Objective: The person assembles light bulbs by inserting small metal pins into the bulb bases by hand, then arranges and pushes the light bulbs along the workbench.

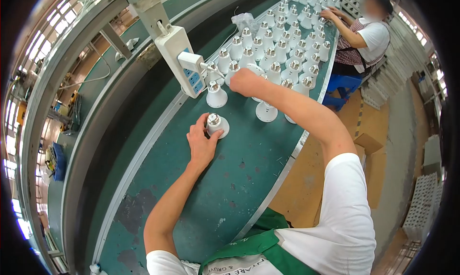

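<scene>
White light bulbs with silver screw caps stand cap-up on the green bench. My left hand (203, 140) has its thumb and fingers curled round the base of one light bulb (220, 128), which stands upright on the bench. Farther off, my right hand (244, 82) is closed at another light bulb (233, 70), whose cap shows just beyond the knuckles; its fingertips are mostly hidden. A single light bulb (216, 97) stands between my hands, slightly to the left. To the right of my right hand is one more light bulb (266, 112).
A white power strip (179, 59) with a plugged-in adapter (190, 60) hangs at the bench's left edge. Many bulbs crowd the far bench (230, 179). A clear plastic bag (244, 22) lies behind. A co-worker (371, 37) sits at the far right, hands among bulbs.
</scene>
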Demonstrator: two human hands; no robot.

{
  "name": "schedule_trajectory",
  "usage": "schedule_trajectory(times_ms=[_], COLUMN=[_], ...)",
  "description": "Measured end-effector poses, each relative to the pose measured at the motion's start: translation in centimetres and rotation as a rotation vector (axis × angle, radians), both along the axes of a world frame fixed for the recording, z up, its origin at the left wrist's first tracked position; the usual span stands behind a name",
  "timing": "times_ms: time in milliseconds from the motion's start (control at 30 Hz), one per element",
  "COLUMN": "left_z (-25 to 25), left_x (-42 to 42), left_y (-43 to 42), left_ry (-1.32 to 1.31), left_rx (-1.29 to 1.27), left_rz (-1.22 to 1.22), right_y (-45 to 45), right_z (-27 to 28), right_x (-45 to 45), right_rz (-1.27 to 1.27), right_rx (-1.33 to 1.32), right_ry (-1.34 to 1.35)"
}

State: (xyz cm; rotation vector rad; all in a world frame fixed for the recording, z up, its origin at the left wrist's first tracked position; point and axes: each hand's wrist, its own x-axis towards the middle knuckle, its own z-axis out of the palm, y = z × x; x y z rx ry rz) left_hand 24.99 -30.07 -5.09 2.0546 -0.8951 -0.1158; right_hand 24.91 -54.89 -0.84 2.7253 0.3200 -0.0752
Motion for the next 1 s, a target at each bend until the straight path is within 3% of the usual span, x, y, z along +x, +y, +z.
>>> schedule_trajectory(times_ms=[67,167,333,433,533,667,733,767,867,933,1000], left_z=[-0.3,0.4,2.3,4.0,4.2,1.5,0.8,0.4,0.4,-1.0,-1.9], left_x=[0.0,-1.6,-5.1,-7.4,-8.6,-8.4,-8.6,-8.3,-7.8,-7.0,-6.5], left_y=[-0.1,0.4,1.8,0.2,-0.9,0.8,2.7,3.7,6.0,7.1,7.5], left_ry=[0.091,0.01,-0.089,-0.029,0.134,0.486,0.351,0.288,0.055,-0.05,0.013], left_rx=[-0.106,-0.156,-0.243,-0.354,-0.296,-0.265,-0.219,-0.202,-0.149,-0.155,-0.166], left_rz=[0.046,0.15,-0.058,-0.137,-0.105,-0.135,-0.074,-0.074,-0.084,-0.101,-0.074], right_y=[0.2,-0.7,-0.7,1.6,4.8,7.4,7.9,8.2,6.7,7.5,7.8], right_z=[0.4,2.6,9.0,11.0,9.1,6.0,4.0,3.4,-5.8,-6.0,-6.0], right_x=[-0.1,-1.3,-6.5,-9.1,-10.8,-11.3,-10.3,-9.5,-4.4,-3.8,-3.5], right_rz=[-0.01,0.003,0.042,0.052,0.022,-0.183,-0.373,-0.541,-0.48,-0.565,-0.562], right_rx=[0.023,0.185,0.696,0.9,1.222,1.421,1.623,1.795,1.193,1.138,1.101], right_ry=[-0.049,-0.2,-0.396,-0.286,-0.101,0.187,0.194,0.051,-0.708,-0.593,-0.522])
